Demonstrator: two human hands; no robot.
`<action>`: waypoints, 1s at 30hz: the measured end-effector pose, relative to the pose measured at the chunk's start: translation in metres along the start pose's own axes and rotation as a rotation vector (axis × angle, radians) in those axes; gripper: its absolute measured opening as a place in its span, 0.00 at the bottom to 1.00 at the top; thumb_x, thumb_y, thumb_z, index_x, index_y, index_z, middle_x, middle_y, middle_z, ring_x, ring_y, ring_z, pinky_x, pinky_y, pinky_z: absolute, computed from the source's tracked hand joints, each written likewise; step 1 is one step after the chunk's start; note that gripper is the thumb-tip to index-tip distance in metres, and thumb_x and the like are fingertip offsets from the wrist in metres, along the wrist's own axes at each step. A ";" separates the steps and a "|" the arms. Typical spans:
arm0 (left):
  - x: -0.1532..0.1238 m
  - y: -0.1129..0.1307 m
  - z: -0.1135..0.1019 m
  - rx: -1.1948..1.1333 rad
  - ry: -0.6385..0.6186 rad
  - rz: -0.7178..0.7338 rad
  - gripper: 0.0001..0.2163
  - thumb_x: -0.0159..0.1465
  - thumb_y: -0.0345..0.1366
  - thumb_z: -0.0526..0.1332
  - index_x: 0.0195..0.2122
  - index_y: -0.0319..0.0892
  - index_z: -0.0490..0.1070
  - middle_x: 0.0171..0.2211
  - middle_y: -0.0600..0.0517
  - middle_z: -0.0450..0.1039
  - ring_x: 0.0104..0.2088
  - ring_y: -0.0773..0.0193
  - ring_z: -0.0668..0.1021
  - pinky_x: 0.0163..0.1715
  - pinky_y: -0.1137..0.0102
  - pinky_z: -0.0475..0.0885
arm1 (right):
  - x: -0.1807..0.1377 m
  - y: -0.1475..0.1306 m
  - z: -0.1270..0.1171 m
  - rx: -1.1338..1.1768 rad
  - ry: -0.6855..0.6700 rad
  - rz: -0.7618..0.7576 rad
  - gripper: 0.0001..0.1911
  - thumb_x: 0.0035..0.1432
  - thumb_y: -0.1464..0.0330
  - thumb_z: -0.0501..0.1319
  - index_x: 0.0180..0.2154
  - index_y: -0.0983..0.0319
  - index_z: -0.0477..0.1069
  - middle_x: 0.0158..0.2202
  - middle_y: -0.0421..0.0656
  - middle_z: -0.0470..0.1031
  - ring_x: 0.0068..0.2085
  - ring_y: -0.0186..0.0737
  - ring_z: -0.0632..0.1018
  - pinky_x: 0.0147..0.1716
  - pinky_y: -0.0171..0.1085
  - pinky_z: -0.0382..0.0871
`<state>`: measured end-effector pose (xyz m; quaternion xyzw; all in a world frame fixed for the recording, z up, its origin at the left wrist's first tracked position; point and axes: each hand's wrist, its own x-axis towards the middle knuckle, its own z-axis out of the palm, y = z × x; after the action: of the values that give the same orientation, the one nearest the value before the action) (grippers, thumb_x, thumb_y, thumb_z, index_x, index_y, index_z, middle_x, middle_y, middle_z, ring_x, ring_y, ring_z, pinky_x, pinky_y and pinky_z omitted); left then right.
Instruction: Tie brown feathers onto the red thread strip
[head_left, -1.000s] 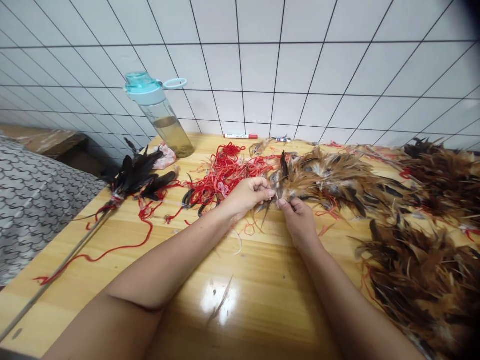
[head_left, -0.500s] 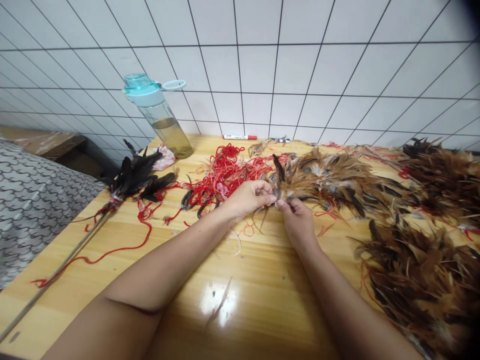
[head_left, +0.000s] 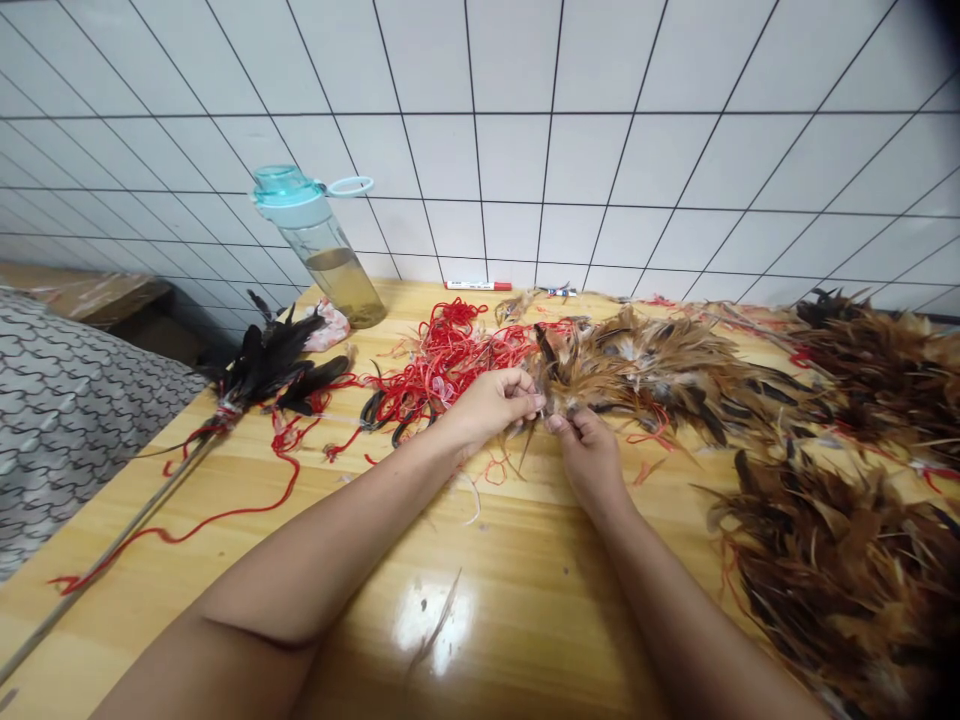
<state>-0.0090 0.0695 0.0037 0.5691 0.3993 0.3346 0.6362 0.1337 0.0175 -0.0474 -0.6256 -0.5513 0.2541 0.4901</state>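
Observation:
Brown feathers (head_left: 660,355) lie bunched in a long strip at the table's middle right. At the strip's left end my left hand (head_left: 504,402) is closed, thumb and forefinger pinched together beside a dark upright feather. My right hand (head_left: 592,452) comes up from below, closed in a pinch by the same end, its fingertips just right of the left ones. What is between the fingertips is too small to make out. A tangle of red string (head_left: 461,350) lies behind and left of my left hand.
Blue-lidded bottle (head_left: 337,270) and a red-and-white marker (head_left: 477,286) stand and lie near the tiled wall. To the left are black feathers (head_left: 262,360) tied on a long stick (head_left: 124,545). More brown feathers (head_left: 847,560) are heaped at the right. A loose feather (head_left: 439,625) lies in front.
My fingertips have parted slightly, the right hand a little lower than before. The whole view has shifted slightly, showing more of the wall.

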 end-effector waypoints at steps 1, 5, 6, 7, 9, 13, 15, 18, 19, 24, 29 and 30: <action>0.000 0.000 -0.001 -0.020 -0.021 -0.012 0.12 0.51 0.37 0.67 0.25 0.38 0.65 0.20 0.56 0.67 0.20 0.74 0.67 0.21 0.77 0.61 | 0.000 0.000 0.000 -0.004 -0.003 -0.007 0.13 0.52 0.61 0.57 0.20 0.60 0.62 0.23 0.40 0.66 0.29 0.37 0.67 0.32 0.37 0.61; 0.000 -0.002 -0.002 0.004 -0.078 -0.034 0.11 0.51 0.37 0.67 0.25 0.38 0.65 0.21 0.55 0.68 0.21 0.73 0.68 0.21 0.77 0.59 | 0.000 -0.002 0.001 -0.013 -0.014 -0.049 0.14 0.52 0.61 0.57 0.19 0.60 0.62 0.22 0.40 0.66 0.27 0.37 0.67 0.30 0.37 0.62; 0.000 -0.003 -0.002 0.022 -0.076 -0.029 0.11 0.51 0.37 0.66 0.25 0.38 0.64 0.21 0.55 0.68 0.21 0.73 0.69 0.21 0.77 0.59 | 0.000 -0.002 0.001 -0.016 -0.020 -0.063 0.14 0.51 0.61 0.57 0.19 0.60 0.62 0.22 0.40 0.67 0.27 0.37 0.67 0.30 0.37 0.62; 0.001 -0.003 -0.002 0.042 -0.068 -0.020 0.11 0.52 0.36 0.66 0.25 0.38 0.64 0.21 0.55 0.68 0.21 0.73 0.69 0.21 0.77 0.59 | 0.000 -0.002 0.001 -0.022 -0.028 -0.074 0.14 0.51 0.62 0.58 0.19 0.60 0.62 0.22 0.40 0.68 0.27 0.37 0.68 0.30 0.37 0.62; 0.002 -0.004 -0.002 0.096 -0.047 0.012 0.09 0.52 0.35 0.65 0.25 0.38 0.65 0.22 0.55 0.69 0.22 0.72 0.70 0.22 0.77 0.60 | 0.000 -0.001 0.002 -0.041 -0.042 -0.083 0.12 0.52 0.63 0.58 0.19 0.60 0.65 0.23 0.42 0.70 0.28 0.39 0.70 0.32 0.37 0.63; 0.002 -0.004 -0.001 0.179 -0.081 0.101 0.07 0.54 0.34 0.63 0.26 0.38 0.66 0.23 0.55 0.72 0.25 0.69 0.73 0.27 0.75 0.65 | 0.000 0.002 0.002 -0.117 -0.079 -0.041 0.11 0.54 0.64 0.58 0.22 0.61 0.70 0.25 0.44 0.73 0.30 0.40 0.72 0.32 0.38 0.63; 0.002 -0.003 -0.001 0.193 -0.113 0.106 0.07 0.55 0.34 0.63 0.26 0.39 0.65 0.24 0.54 0.74 0.26 0.68 0.75 0.27 0.75 0.66 | -0.001 0.002 0.002 -0.164 -0.096 -0.048 0.11 0.56 0.65 0.57 0.23 0.61 0.71 0.26 0.45 0.74 0.30 0.41 0.73 0.32 0.38 0.63; 0.002 -0.005 -0.003 0.230 -0.133 0.080 0.05 0.55 0.34 0.62 0.27 0.38 0.68 0.24 0.53 0.75 0.26 0.68 0.74 0.27 0.75 0.65 | -0.003 0.000 0.002 -0.264 -0.128 -0.107 0.10 0.57 0.68 0.56 0.26 0.61 0.71 0.31 0.47 0.75 0.35 0.43 0.74 0.35 0.38 0.63; 0.002 -0.006 -0.003 0.247 -0.138 0.073 0.04 0.55 0.33 0.62 0.28 0.38 0.69 0.24 0.52 0.74 0.25 0.69 0.74 0.26 0.75 0.65 | -0.004 -0.001 0.002 -0.312 -0.137 -0.114 0.09 0.57 0.69 0.56 0.27 0.61 0.71 0.32 0.48 0.75 0.36 0.44 0.74 0.35 0.38 0.63; 0.002 -0.008 -0.004 0.393 -0.108 0.082 0.04 0.53 0.33 0.63 0.26 0.38 0.72 0.22 0.53 0.73 0.23 0.69 0.71 0.23 0.76 0.62 | -0.008 -0.006 0.001 -0.546 -0.157 -0.094 0.10 0.58 0.71 0.53 0.29 0.62 0.72 0.34 0.52 0.76 0.35 0.46 0.75 0.33 0.39 0.62; 0.000 -0.007 0.003 0.504 -0.031 0.186 0.04 0.51 0.31 0.66 0.22 0.39 0.73 0.23 0.53 0.73 0.27 0.66 0.73 0.27 0.75 0.64 | -0.011 -0.011 0.000 -0.618 -0.167 -0.067 0.11 0.56 0.75 0.52 0.35 0.65 0.73 0.37 0.55 0.76 0.37 0.49 0.75 0.33 0.40 0.62; 0.000 -0.007 0.004 0.506 -0.013 0.207 0.04 0.50 0.31 0.67 0.22 0.39 0.72 0.23 0.53 0.73 0.28 0.66 0.73 0.27 0.75 0.65 | -0.011 -0.011 0.000 -0.618 -0.164 -0.065 0.11 0.56 0.75 0.52 0.35 0.65 0.73 0.37 0.55 0.76 0.37 0.49 0.75 0.33 0.40 0.62</action>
<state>-0.0057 0.0666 -0.0031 0.7500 0.4057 0.2838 0.4386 0.1259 0.0060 -0.0398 -0.7044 -0.6596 0.1084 0.2389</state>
